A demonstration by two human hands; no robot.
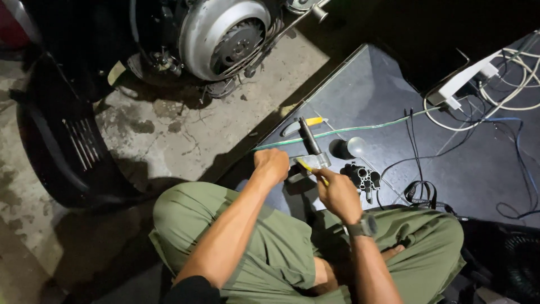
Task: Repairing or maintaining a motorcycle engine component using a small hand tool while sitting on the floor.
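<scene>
sitting cross-legged, the person closes the left hand [271,165] around a small metal part [308,163] on the dark board [394,112]; the right hand [337,194] pinches a yellow tool [310,169], its long axis pointing up-left onto that part. farther off stands an engine [225,36].

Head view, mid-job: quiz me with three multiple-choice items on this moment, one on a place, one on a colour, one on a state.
1. Where does the small metal part lie that both hands work on?
A. on the dark mat
B. on the bare concrete
C. on the person's lap

2. What colour is the thin tool in the right hand?
A. red
B. yellow
C. blue

3. How is the left hand?
A. open and flat
B. closed on the part
C. raised clear

A: the metal part rests on the dark mat.
B: the thin tool in the right hand shows yellow.
B: the left hand is curled at the part's edge.
</scene>
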